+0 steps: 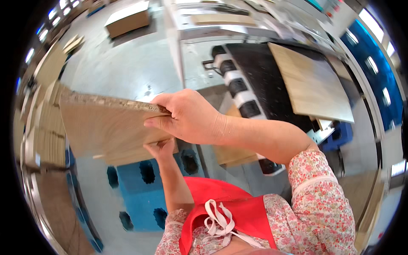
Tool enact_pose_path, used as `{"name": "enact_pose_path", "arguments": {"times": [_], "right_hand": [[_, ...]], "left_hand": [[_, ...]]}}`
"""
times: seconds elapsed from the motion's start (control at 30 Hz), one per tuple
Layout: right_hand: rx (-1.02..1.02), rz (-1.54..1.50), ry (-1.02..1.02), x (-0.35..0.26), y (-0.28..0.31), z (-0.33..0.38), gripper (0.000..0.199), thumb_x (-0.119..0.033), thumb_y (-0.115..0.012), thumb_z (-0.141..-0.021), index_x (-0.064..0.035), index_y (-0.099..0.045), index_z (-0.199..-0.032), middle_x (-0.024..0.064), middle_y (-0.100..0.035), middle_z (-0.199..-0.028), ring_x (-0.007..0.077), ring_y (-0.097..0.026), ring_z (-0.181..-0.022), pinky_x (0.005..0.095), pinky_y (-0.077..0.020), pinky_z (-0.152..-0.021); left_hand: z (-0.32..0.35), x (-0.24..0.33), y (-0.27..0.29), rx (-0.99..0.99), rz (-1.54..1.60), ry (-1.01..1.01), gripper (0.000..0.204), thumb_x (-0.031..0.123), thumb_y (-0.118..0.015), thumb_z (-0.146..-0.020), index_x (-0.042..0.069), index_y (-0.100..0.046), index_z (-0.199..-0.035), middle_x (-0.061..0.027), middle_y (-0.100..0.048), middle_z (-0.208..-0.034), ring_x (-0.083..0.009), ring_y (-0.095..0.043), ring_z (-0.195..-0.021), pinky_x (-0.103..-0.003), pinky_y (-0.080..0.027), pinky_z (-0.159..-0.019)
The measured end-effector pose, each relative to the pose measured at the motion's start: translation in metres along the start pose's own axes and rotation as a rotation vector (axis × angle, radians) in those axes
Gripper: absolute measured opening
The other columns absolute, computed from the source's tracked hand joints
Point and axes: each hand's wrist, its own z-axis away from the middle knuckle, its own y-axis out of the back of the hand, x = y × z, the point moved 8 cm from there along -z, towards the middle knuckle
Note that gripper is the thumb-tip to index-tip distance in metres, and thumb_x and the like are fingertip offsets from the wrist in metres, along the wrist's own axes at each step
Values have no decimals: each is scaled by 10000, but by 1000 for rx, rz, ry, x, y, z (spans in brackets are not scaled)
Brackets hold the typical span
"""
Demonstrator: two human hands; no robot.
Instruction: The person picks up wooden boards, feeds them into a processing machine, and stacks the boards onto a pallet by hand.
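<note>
I hold a wood-grain particle board panel out to my left, its raw chipboard edge facing up. My right hand grips the panel's near upper corner from above, fingers curled over the edge. My left hand supports the panel from underneath, mostly hidden behind it. Both forearms come up from the lower edge in floral sleeves, over a red apron.
A stack of similar panels stands at the far left. A blue plastic pallet lies below. A machine with black-and-white rollers carries another wood panel at right. A box-like block sits on the grey floor far back.
</note>
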Motion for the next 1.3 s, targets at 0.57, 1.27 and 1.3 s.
{"name": "enact_pose_path", "arguments": {"times": [0.57,1.27,1.3], "right_hand": [[729,-334,-909,110,304,446,426,-351,-544,-903,-4,-541,-1149,88,-625,-998,189,-600,-911,340,-504,-723],[888,8,-1505,59,-26,788,422,-323,-541,-876,-25,-535,-1174,181,-644,-925,370,-602,-871,459,-477,-745],[860,-20,-1575,67,-38,789,396,-320,-544,-871,-35,-548,-1147,179,-645,-917,375,-601,-872,463,-479,-742]], "left_hand": [[250,-16,-44,-504,-975,-248,532,320,-503,-894,-17,-417,-1297,-159,-510,-1260,-284,-531,-1122,-408,-491,-891],[254,-441,37,-527,-1044,1227,608,473,-309,-976,-10,-380,-1339,-213,-452,-1344,-325,-477,-1220,-419,-476,-968],[258,-453,41,-539,-1049,1239,608,473,-309,-976,-10,-380,-1339,-213,-452,-1344,-325,-477,-1220,-419,-476,-968]]}}
